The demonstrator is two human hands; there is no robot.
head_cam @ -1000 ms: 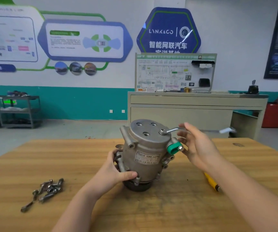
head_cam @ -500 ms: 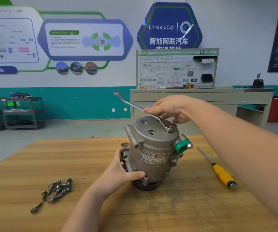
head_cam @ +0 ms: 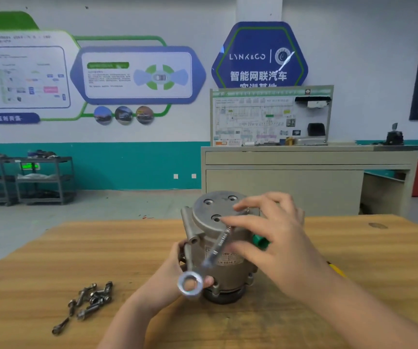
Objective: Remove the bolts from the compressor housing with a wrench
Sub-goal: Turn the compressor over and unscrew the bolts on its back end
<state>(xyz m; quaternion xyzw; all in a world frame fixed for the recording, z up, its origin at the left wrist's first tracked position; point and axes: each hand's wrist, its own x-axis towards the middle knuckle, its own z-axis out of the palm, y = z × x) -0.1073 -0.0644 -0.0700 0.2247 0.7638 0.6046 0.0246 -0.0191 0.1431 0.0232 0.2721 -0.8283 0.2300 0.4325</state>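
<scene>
The grey compressor housing (head_cam: 218, 210) stands upright on the wooden table (head_cam: 52, 260), with empty bolt holes showing in its top cover. A ring wrench (head_cam: 215, 250) sits on a bolt at the cover's right edge, hidden under my fingers. Its shaft points toward me and its free ring end hangs in front of the housing. My right hand (head_cam: 278, 243) hovers over the cover with fingers spread and nearly straight, the index fingertip and thumb touching the shaft. My left hand (head_cam: 167, 275) grips the housing's lower left side.
Several removed bolts (head_cam: 92, 298) lie in a loose pile on the table at the left. A yellow-handled screwdriver (head_cam: 336, 269) lies to the right, mostly hidden behind my right forearm. A green cap (head_cam: 259, 241) sticks out of the housing's right side.
The wrench has swung round the bolt from pointing right, to far left, to pointing toward me. My right hand went from gripping the shaft to straighter fingers on it. The left hand stayed.
</scene>
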